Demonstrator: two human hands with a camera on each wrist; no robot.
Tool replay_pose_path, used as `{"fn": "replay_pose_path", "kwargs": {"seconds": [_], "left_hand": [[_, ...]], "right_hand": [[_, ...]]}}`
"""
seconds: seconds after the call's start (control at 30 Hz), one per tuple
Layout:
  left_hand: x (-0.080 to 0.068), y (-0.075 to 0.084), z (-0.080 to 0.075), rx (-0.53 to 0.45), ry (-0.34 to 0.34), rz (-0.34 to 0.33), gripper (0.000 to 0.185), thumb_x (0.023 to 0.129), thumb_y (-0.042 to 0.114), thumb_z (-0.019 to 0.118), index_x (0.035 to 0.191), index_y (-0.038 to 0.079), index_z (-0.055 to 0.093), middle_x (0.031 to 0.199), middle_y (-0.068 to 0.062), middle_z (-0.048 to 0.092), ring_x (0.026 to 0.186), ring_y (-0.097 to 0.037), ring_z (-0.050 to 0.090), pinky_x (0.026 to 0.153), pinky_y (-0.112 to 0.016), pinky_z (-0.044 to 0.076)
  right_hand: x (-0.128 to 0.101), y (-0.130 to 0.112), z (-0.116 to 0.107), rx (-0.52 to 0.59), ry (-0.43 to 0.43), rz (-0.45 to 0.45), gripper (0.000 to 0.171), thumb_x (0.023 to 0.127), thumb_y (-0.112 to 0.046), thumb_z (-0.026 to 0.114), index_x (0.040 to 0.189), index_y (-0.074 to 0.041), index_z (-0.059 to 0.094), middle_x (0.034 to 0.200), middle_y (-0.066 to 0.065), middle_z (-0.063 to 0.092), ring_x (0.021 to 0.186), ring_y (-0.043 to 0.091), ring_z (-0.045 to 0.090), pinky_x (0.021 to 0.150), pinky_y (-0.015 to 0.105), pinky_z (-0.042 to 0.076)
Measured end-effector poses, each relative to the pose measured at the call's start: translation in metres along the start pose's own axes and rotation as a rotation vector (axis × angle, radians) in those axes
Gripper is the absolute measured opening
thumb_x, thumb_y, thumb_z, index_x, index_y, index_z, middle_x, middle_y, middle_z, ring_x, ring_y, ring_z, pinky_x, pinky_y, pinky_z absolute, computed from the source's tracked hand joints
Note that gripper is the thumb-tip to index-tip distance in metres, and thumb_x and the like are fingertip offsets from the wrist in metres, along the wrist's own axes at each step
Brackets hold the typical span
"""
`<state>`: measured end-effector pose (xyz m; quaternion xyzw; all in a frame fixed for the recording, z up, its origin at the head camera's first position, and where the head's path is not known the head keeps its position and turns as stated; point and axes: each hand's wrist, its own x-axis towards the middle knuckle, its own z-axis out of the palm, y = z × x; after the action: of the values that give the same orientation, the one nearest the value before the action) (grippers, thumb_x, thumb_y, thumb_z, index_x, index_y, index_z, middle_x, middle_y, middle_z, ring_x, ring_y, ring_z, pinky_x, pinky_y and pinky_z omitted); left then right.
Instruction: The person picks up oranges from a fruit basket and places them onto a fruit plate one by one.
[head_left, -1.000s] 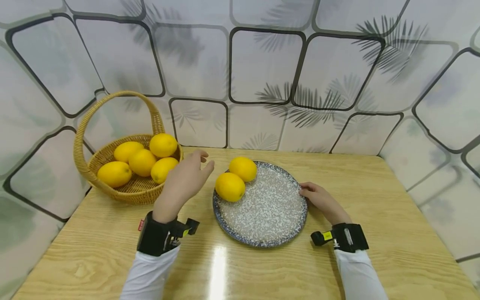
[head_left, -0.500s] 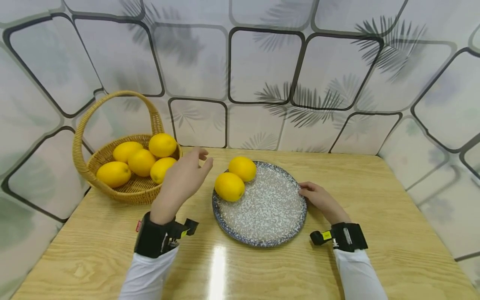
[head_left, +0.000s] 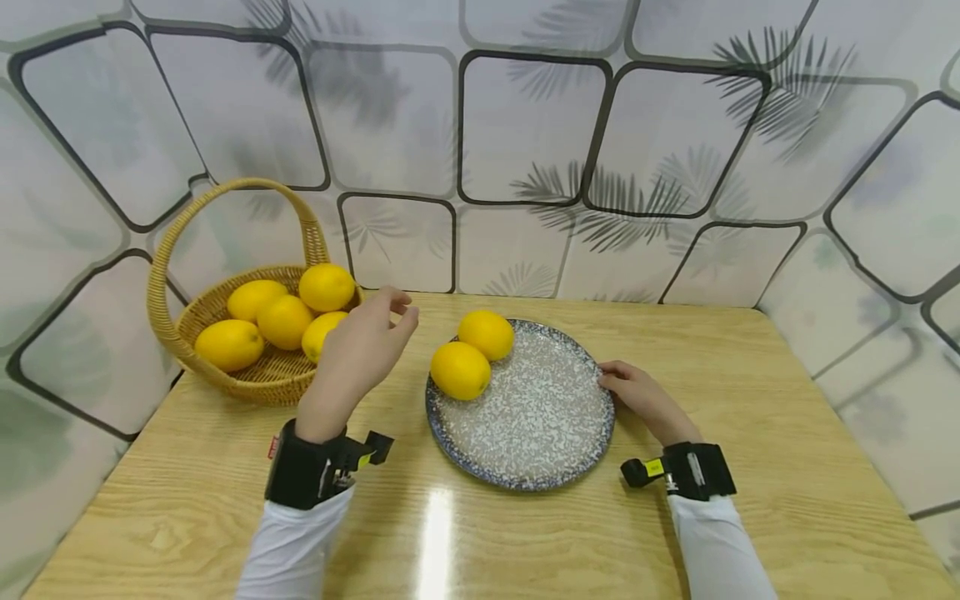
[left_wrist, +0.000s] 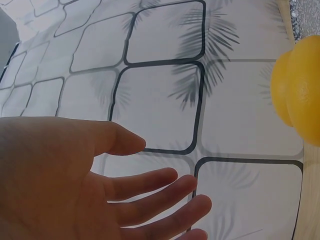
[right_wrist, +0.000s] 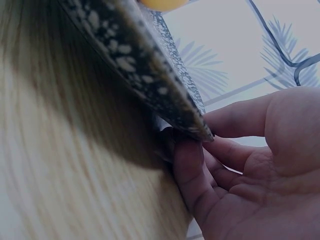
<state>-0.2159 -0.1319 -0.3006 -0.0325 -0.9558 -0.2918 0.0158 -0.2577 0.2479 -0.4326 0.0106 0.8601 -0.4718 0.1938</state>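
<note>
A speckled grey plate (head_left: 540,417) with a dark blue rim rests on the wooden table. Two lemons (head_left: 461,372) sit side by side at its left edge. My right hand (head_left: 641,398) pinches the plate's right rim; in the right wrist view the plate's edge (right_wrist: 165,95) passes between thumb and fingers. Between basket and plate, my left hand (head_left: 367,346) hovers with relaxed fingers and holds nothing, as its bare palm (left_wrist: 50,175) shows in the left wrist view. Several lemons (head_left: 285,322) lie in the wicker basket (head_left: 273,392); my left hand partly covers one lemon there.
The basket's tall arched handle (head_left: 168,250) rises at the left. A patterned wall covering (head_left: 510,250) stands behind the table (head_left: 750,375) and along its sides. A small red tag (head_left: 273,447) shows beside my left wrist strap.
My left hand has drifted slightly left and back toward the basket, covering more of its nearest lemon. My right hand, the plate and its two lemons have stayed in place.
</note>
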Motion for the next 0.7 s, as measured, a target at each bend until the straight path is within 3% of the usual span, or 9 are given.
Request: {"fn": "replay_pose_path", "kwargs": {"seconds": [0.17,0.7], "left_hand": [[-0.001,-0.001,-0.003,-0.005,0.003,-0.003,0.047,0.108,0.039,0.041,0.143,0.010,0.051,0.138,-0.010,0.064,0.097,-0.027,0.068,0.072,-0.035,0.053],[-0.006,-0.018,-0.025,-0.007,0.043,-0.044,0.053,0.109,0.046,0.034,0.145,0.010,0.049,0.142,-0.015,0.060,0.115,-0.037,0.064,0.091,-0.052,0.051]], "right_hand": [[0.000,0.000,0.000,-0.008,0.004,-0.004,0.052,0.109,-0.023,0.041,0.152,0.006,0.038,0.156,0.029,0.039,0.143,0.041,0.038,0.121,0.057,0.031],[0.000,-0.001,0.000,0.003,0.009,-0.018,0.050,0.109,-0.022,0.042,0.150,0.006,0.041,0.154,0.028,0.041,0.141,0.039,0.040,0.120,0.056,0.032]]}}
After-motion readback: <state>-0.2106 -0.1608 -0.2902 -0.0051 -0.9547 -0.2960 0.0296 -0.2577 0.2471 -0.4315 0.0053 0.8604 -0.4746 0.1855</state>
